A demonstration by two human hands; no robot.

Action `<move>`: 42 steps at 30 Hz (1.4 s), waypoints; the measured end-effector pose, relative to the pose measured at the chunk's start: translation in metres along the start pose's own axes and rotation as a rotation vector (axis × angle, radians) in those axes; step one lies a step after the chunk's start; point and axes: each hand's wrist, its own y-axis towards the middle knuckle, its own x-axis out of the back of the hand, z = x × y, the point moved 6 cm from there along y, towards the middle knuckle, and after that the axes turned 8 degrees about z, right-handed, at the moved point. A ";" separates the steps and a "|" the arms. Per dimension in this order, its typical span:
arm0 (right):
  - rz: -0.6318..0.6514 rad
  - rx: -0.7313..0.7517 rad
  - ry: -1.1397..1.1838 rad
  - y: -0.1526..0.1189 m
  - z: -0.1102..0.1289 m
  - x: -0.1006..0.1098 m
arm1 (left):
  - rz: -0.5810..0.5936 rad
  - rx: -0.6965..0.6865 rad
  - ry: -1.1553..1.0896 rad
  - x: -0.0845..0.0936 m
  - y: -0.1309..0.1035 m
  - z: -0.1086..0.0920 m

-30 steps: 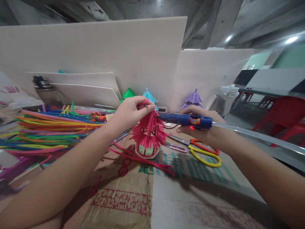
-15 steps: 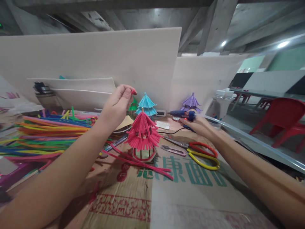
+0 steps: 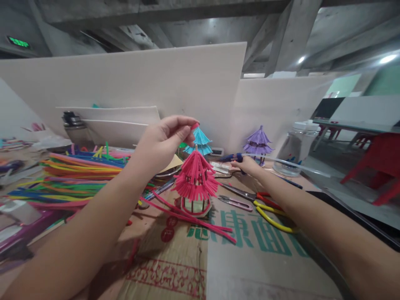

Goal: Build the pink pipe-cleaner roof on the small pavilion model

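Above the pink pagoda model (image 3: 196, 177), my left hand (image 3: 170, 141) pinches a small red-pink piece (image 3: 195, 126) between thumb and fingertips. The pagoda stands upright, with two fringed roof tiers and a thin stick poking from its peak. My right hand (image 3: 249, 165) is wrapped round a blue hot glue gun (image 3: 233, 158), whose nozzle points left, back near the purple pagoda (image 3: 257, 141). A clear glue stick (image 3: 287, 161) trails out behind the gun. Pink pipe cleaners (image 3: 200, 223) lie crossed in front of the pagoda's base.
Scissors (image 3: 271, 208) with red and yellow handles and pink thread snips (image 3: 236, 203) lie right of the pagoda. Bundled coloured pipe cleaners (image 3: 81, 175) spread at left. A blue pagoda (image 3: 200, 141) stands behind; a clear jar (image 3: 292, 146) is at the back right.
My left hand has moved right with the small piece, to above the pink pagoda's peak. My right hand and the glue gun have shifted slightly left and lower. The view has turned a little left.
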 end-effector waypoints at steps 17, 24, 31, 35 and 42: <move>0.064 0.014 -0.308 -0.024 -0.001 0.004 | 0.086 0.031 -0.089 -0.006 -0.002 -0.001; -0.013 0.074 -0.531 -0.094 0.042 0.042 | 0.159 0.093 -0.169 -0.019 -0.008 -0.006; -0.065 0.601 -0.095 -0.174 0.185 0.045 | 0.190 0.097 -0.125 -0.032 -0.013 -0.019; -0.044 0.693 -0.035 -0.179 0.211 0.025 | 0.212 0.141 -0.153 -0.036 -0.014 -0.014; -0.081 0.676 0.001 -0.173 0.194 0.016 | 0.167 0.116 -0.051 -0.027 -0.010 -0.006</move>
